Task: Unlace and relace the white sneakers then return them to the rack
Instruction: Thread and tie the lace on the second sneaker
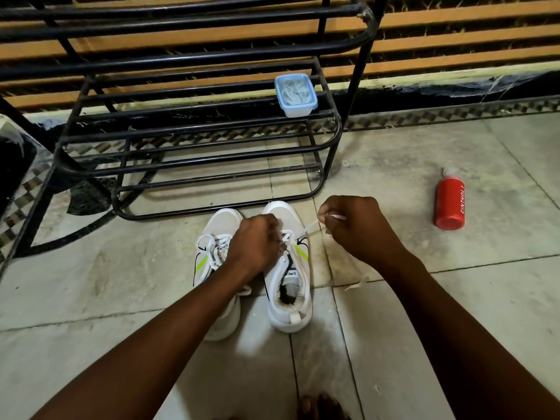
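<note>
Two white sneakers sit side by side on the tiled floor [424,313], toes pointing at a black metal shoe rack [194,165]. The left sneaker [216,237] has its lace tied in loose loops. The right sneaker [288,301] is open at the top, and something dark is tucked inside it, maybe a sock.

The left hand [257,244] is curled over the front of the right sneaker, right on the laces. Its fingertips are hidden under the hand, so I cannot tell just what they pinch. The right hand [354,225] is up beside the shoe, to the right. Its thumb and finger pinch the end of a white lace [310,227]. The lace runs tight from that hand down to the holes of the right sneaker.

A small blue box with a lid [295,95] rests on a rack shelf, near the right end. A red bottle [450,201] lies on its side on the floor, well apart from the shoes. A little pale scrap [356,284] lies on the floor near the right arm.
</note>
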